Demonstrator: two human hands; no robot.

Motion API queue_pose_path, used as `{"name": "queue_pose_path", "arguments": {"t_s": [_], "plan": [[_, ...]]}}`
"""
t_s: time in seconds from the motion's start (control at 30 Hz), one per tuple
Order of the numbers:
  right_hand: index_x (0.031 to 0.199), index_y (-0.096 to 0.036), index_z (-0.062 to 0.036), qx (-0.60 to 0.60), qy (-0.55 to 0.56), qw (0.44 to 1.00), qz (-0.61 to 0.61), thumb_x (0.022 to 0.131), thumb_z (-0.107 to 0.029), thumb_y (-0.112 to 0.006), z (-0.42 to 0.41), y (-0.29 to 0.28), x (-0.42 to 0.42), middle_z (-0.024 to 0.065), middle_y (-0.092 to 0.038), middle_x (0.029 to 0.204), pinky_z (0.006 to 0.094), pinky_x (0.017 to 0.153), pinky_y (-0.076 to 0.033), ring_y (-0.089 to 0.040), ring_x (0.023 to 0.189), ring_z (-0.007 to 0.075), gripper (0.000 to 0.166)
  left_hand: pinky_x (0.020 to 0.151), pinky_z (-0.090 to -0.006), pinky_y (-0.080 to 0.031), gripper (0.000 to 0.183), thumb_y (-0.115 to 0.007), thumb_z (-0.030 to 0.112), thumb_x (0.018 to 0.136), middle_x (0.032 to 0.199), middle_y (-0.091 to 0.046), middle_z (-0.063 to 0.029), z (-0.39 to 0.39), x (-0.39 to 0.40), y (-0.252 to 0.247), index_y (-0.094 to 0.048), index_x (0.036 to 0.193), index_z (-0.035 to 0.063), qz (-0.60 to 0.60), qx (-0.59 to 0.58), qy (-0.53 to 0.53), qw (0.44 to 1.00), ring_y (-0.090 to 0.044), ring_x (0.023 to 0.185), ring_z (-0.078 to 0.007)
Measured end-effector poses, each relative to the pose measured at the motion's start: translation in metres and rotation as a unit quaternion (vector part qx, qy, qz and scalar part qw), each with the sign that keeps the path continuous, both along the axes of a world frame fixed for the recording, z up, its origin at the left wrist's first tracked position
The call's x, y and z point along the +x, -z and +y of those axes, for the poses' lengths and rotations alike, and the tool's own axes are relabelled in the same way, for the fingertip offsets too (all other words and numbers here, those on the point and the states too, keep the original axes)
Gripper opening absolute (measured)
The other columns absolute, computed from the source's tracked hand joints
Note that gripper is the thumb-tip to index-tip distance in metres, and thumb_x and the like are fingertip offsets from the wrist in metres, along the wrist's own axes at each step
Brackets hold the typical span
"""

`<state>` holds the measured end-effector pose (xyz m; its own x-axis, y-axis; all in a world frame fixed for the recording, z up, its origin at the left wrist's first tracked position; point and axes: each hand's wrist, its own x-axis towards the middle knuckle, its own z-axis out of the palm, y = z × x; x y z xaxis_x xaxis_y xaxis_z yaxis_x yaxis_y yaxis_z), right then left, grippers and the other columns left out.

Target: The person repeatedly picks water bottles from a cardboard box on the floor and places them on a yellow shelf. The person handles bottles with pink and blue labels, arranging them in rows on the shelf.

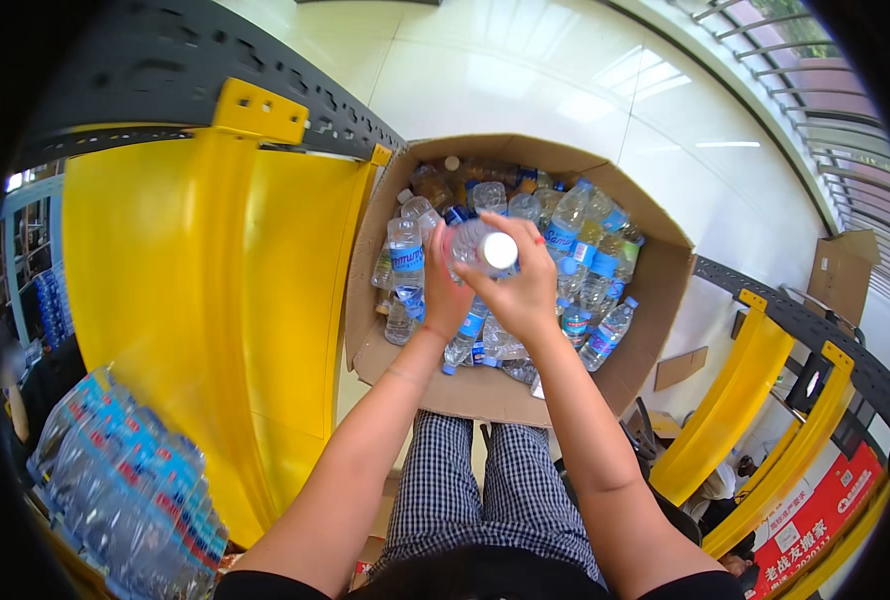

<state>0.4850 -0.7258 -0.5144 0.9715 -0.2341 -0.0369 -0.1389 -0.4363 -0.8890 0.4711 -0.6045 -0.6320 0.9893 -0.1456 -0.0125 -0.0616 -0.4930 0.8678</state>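
Between my two hands, a clear plastic bottle (469,244) with a white cap (498,250) points its capped end up towards me. My left hand (445,289) wraps the bottle from the left. On the other side, my right hand (521,281) has its thumb and fingers around the bottle near the cap. Both hands are above a large open cardboard box (445,388). Inside it lie many plastic bottles, mostly with blue caps and blue labels, such as one bottle (610,334) at the right and another (406,251) at the left. My hands hide the bottles beneath them.
Yellow panels (295,285) and a dark perforated beam (332,105) stand close on the left. Shrink-wrapped water bottles (130,487) are at lower left. Yellow posts (722,405) and a red sign (827,517) with writing are at right. A white wall (505,67) is behind the box.
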Motion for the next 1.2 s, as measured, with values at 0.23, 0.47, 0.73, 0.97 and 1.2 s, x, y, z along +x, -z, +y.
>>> {"name": "queue_pose_path", "arguments": {"t_s": [0.23, 0.47, 0.73, 0.97, 1.2], "plan": [[0.12, -0.053, -0.0071, 0.118, -0.016, 0.991, 0.061, 0.065, -0.021, -0.08, -0.023, -0.16, -0.056, 0.0096, -0.062, 0.108, 0.0324, 0.084, -0.048, -0.061, 0.097, 0.0191, 0.063, 0.104, -0.041, -0.031, 0.079, -0.074, 0.024, 0.074, 0.135, -0.036, -0.0188, 0.027, -0.084, -0.174, -0.03, 0.136, 0.0017, 0.052, 0.003, 0.065, 0.996, -0.036, 0.125, -0.0338], [0.121, -0.048, -0.0031, 0.244, -0.032, 0.969, -0.001, 0.071, -0.018, -0.078, -0.043, -0.303, -0.111, 0.0088, -0.065, 0.1, 0.0286, 0.08, -0.048, -0.061, 0.091, 0.0147, 0.06, 0.1, -0.0379, -0.035, 0.075, -0.074, 0.03, 0.075, 0.122, -0.04, -0.0153, 0.018, -0.144, -0.327, -0.034, 0.132, 0.0018, 0.026, -0.107, 0.077, 0.991, -0.042, 0.116, -0.0293], [0.108, -0.053, 0.0014, 0.367, -0.059, 0.924, -0.093, 0.083, -0.016, -0.067, -0.057, -0.441, -0.155, 0.0071, -0.065, 0.086, 0.023, 0.067, -0.048, -0.06, 0.074, 0.0089, 0.034, 0.091, -0.032, -0.041, 0.084, -0.077, 0.029, 0.072, 0.119, -0.045, -0.0117, 0.008, -0.192, -0.482, -0.028, 0.134, 0.0017, 0.018, -0.228, 0.144, 0.963, -0.049, 0.108, -0.0187], [0.102, -0.057, 0.0002, 0.384, -0.13, 0.906, -0.123, 0.093, -0.03, -0.051, -0.059, -0.499, -0.177, 0.0058, -0.063, 0.093, 0.023, 0.073, -0.046, -0.058, 0.082, 0.0084, 0.032, 0.09, -0.0296, -0.043, 0.071, -0.069, 0.019, 0.08, 0.118, -0.051, -0.0088, -0.009, -0.234, -0.564, -0.027, 0.135, 0.0014, 0.011, -0.329, 0.166, 0.929, -0.053, 0.103, -0.0151], [0.136, -0.031, 0.0014, 0.639, -0.294, 0.709, -0.049, 0.094, -0.053, -0.034, -0.047, -0.486, -0.177, 0.0191, -0.051, 0.122, 0.0414, 0.09, -0.048, -0.055, 0.107, 0.0264, 0.069, 0.088, -0.0346, -0.047, 0.088, -0.064, 0.059, 0.073, 0.118, -0.054, -0.0149, -0.007, -0.282, -0.579, -0.035, 0.131, 0.0004, 0.146, -0.471, 0.139, 0.859, -0.057, 0.105, -0.0227]]}}
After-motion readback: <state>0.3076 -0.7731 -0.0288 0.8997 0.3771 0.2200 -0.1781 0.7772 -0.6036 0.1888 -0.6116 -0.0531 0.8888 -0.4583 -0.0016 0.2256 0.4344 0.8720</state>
